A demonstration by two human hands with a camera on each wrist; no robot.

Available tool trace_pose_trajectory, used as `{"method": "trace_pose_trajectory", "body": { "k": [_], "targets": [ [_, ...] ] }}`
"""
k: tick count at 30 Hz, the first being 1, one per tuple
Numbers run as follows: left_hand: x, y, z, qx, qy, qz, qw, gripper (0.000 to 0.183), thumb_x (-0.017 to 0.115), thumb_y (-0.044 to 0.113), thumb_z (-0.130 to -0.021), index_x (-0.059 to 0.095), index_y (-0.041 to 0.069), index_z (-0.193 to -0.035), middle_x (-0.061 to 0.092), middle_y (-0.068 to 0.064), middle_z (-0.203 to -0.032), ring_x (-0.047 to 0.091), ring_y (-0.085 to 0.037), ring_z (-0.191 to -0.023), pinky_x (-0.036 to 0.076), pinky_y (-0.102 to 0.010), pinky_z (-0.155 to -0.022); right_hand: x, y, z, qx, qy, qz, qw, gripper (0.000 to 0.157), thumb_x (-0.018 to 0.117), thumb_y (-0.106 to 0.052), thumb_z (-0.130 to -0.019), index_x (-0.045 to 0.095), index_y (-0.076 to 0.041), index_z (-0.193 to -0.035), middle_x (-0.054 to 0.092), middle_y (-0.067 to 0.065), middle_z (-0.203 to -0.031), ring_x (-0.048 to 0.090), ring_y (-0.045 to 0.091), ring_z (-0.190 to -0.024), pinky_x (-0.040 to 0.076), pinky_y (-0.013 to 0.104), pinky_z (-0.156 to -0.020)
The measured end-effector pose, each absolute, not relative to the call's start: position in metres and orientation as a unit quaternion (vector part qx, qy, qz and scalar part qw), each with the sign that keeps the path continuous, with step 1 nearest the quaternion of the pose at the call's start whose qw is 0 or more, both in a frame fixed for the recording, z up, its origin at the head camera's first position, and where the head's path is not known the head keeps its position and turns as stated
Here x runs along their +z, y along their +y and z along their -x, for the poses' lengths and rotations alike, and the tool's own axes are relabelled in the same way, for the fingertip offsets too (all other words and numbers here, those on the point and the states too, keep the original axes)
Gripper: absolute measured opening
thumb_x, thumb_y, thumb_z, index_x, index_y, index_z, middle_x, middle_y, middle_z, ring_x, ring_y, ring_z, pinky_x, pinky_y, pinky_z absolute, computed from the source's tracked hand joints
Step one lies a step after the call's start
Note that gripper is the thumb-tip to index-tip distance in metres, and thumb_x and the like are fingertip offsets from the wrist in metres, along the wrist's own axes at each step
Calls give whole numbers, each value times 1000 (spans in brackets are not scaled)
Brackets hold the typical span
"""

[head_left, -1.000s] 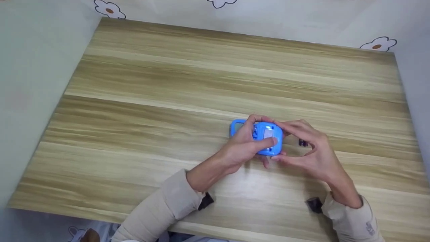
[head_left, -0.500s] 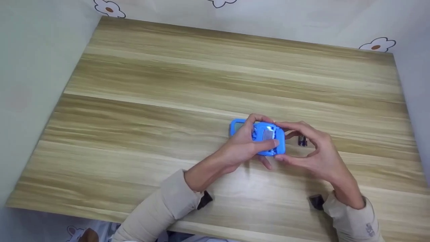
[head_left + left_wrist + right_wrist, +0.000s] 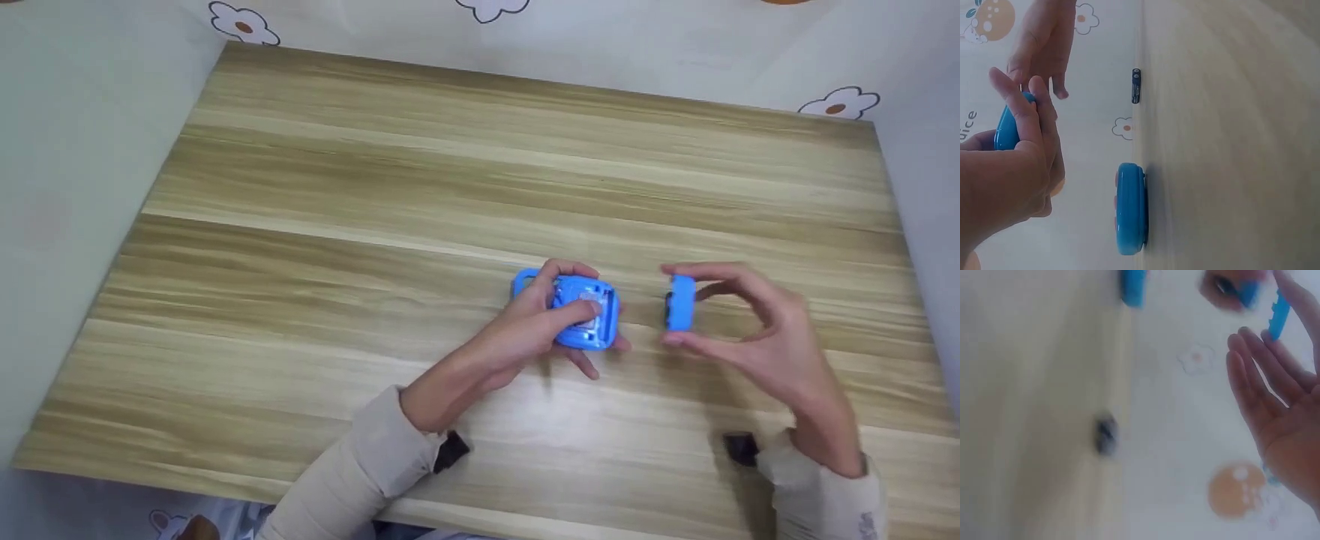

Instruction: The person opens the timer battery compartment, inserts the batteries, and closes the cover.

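Note:
My left hand [image 3: 521, 334] grips a blue plastic device [image 3: 600, 337], thumb pressed on its back beside a pale label. A recess lies open along the device's right end. To the right, my right hand [image 3: 787, 345] pinches a small blue battery cover [image 3: 682, 304] on edge between fingertips and thumb, apart from the device. The cover's notched edge shows in the right wrist view, where its other fingers [image 3: 1266, 365] are stretched out. In the left wrist view, the fingers [image 3: 1027, 121] of my left hand wrap around the device.
Another blue piece [image 3: 1130, 208] with pinkish buttons rests on the wooden table [image 3: 360, 225], mostly behind my left hand in the head view. Dark batteries [image 3: 1136, 85] lie on the tabletop, blurred in the right wrist view. Patterned walls border the table.
My right hand has drawn the battery cover off the device's end and moved right with it, uncovering the recess. The left hand keeps its grip and has shifted slightly left.

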State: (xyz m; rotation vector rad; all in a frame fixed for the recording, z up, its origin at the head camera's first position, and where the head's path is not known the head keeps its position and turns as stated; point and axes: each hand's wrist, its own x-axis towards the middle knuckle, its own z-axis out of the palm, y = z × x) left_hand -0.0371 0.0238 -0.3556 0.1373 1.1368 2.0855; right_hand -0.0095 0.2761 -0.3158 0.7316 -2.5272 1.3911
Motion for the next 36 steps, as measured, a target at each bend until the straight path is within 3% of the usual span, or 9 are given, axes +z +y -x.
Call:
{"method": "trace_pose_trajectory", "body": {
  "k": [3,6,10,13,20,30,36],
  "targets": [
    [-357,19,39,828,420,-55,366,36,53,5,-99,36,12,-130,60,-20,-124,65,-43,-101,58,-42,-61,-326,317,12,422,-880,-197,95,70,88,14,-57,65,1,-122,66,17,-119,58,18,-111,42,22,-90],
    [-358,14,41,837,411,-59,357,37,51,4,-100,35,11,-131,57,-22,-127,65,-42,-101,59,-42,-62,-347,347,17,355,-922,-141,59,65,92,-1,-62,67,-10,-122,64,7,-122,52,13,-116,35,18,-93],
    [-356,8,42,841,405,-58,352,38,50,5,-101,32,9,-134,55,-24,-129,65,-43,-102,59,-41,-62,-367,360,26,305,-945,-120,-11,57,92,-24,-67,69,-14,-119,58,6,-128,45,27,-121,33,42,-101],
    [-356,6,43,842,401,-61,355,37,50,6,-101,32,10,-134,56,-23,-128,64,-42,-103,59,-41,-63,-370,359,27,295,-948,-115,-39,57,91,-30,-68,69,-11,-117,53,11,-128,41,37,-121,34,59,-96],
    [-356,6,44,839,405,-61,358,35,49,6,-101,34,12,-132,57,-21,-127,64,-42,-103,59,-42,-63,-368,354,25,275,-955,-96,-62,59,89,-33,-72,66,-9,-119,48,14,-130,38,40,-123,34,64,-95],
    [-357,9,43,831,416,-51,365,35,50,5,-100,36,12,-132,58,-20,-126,64,-43,-103,59,-44,-64,-366,344,23,268,-954,-135,-10,66,90,-34,-69,64,-11,-124,54,6,-126,45,29,-119,38,52,-93],
    [-357,11,43,830,419,-50,364,34,49,4,-100,37,11,-131,58,-21,-126,65,-43,-102,59,-44,-63,-366,337,25,246,-953,-175,13,61,91,-31,-69,66,-11,-122,58,1,-123,48,21,-115,36,28,-95]
  ]
}}
